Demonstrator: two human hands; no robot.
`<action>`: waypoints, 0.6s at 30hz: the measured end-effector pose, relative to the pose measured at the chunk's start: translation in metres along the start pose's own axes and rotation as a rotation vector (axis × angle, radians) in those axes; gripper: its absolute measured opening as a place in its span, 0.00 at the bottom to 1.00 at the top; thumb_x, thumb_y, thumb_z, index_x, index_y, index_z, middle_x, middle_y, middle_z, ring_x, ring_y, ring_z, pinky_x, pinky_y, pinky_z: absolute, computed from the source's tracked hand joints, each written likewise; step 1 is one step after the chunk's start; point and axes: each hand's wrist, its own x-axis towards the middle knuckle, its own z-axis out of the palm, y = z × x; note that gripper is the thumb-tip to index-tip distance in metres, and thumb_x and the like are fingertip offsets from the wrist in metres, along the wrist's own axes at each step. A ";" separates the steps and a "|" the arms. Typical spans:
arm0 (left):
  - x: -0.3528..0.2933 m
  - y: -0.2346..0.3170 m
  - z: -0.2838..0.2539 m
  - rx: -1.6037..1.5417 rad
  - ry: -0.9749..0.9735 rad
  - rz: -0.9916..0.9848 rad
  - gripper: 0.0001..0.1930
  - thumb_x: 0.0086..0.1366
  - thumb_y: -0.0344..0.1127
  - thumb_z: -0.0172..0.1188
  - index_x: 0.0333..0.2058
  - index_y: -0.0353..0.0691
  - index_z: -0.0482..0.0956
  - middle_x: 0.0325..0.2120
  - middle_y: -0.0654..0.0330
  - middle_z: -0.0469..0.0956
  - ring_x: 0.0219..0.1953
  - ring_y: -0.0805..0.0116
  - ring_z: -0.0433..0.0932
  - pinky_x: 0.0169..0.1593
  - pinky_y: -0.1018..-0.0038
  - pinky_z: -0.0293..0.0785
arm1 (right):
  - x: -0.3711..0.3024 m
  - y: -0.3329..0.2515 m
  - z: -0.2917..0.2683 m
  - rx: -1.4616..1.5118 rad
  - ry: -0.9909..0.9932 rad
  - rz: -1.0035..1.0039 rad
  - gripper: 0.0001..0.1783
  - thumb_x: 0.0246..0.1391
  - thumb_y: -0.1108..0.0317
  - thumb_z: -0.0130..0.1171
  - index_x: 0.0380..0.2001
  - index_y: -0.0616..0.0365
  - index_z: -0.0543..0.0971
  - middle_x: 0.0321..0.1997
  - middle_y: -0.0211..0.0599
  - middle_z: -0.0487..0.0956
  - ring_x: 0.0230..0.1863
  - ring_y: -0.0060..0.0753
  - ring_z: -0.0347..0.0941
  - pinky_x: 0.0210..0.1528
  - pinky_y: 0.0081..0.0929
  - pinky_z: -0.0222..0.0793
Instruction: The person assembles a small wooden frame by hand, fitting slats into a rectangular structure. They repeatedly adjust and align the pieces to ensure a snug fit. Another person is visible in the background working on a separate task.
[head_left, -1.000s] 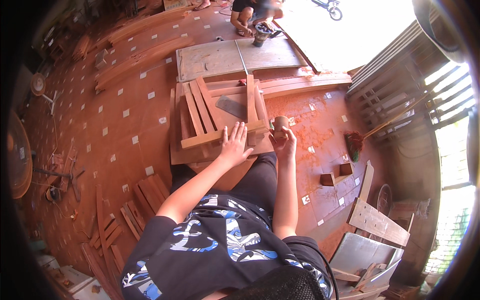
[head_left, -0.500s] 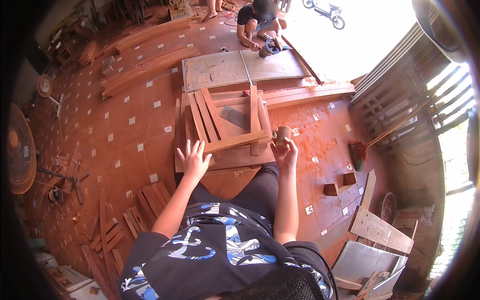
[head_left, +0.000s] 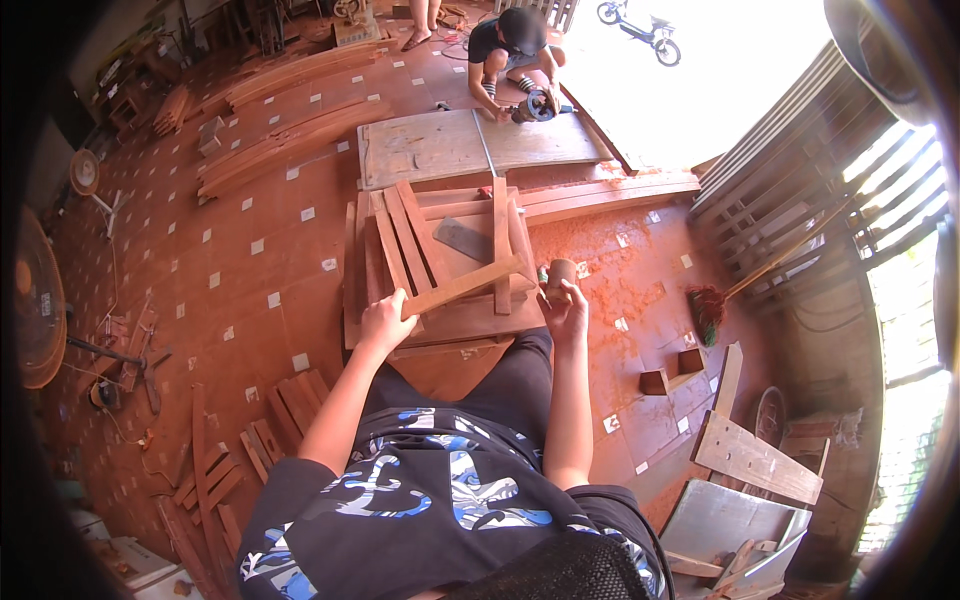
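My left hand is closed around the near left end of a reddish wooden strip. The strip slants up to the right over a stack of boards in front of my knees. In my right hand, just right of the stack, is a short brown, rounded block-like piece; its exact kind is unclear. Several narrow wooden slats lie side by side on the stack, beside a grey flat plate. An upright-looking slat lies along the stack's right part.
Beyond the stack, a co-worker crouches with a power tool at a wide board. Long beams lie behind the stack on the right. A broom leans at right; wood pieces lie at lower left, near a fan.
My left hand, spread before, has closed on the strip's left end. The strip's right end has shifted left and up slightly. My right hand keeps the brown piece.
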 end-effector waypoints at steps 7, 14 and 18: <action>-0.010 -0.017 0.021 -0.064 0.214 0.157 0.20 0.50 0.35 0.74 0.38 0.41 0.73 0.36 0.56 0.79 0.41 0.52 0.80 0.42 0.57 0.76 | -0.003 -0.002 -0.004 0.014 0.040 0.006 0.20 0.55 0.67 0.60 0.52 0.52 0.74 0.49 0.34 0.80 0.48 0.37 0.79 0.54 0.39 0.71; -0.018 -0.015 0.029 0.038 0.311 0.176 0.24 0.49 0.39 0.75 0.41 0.42 0.73 0.43 0.60 0.77 0.47 0.56 0.76 0.48 0.61 0.71 | -0.010 0.013 0.021 -0.177 -0.056 -0.009 0.25 0.53 0.72 0.62 0.55 0.50 0.71 0.44 0.34 0.78 0.45 0.32 0.79 0.45 0.33 0.76; -0.020 -0.013 0.029 0.031 0.290 0.148 0.24 0.50 0.40 0.75 0.42 0.42 0.73 0.44 0.60 0.78 0.47 0.56 0.76 0.49 0.61 0.71 | -0.010 0.019 0.027 -0.227 -0.052 0.035 0.28 0.52 0.73 0.62 0.58 0.50 0.70 0.45 0.34 0.78 0.44 0.32 0.79 0.43 0.31 0.76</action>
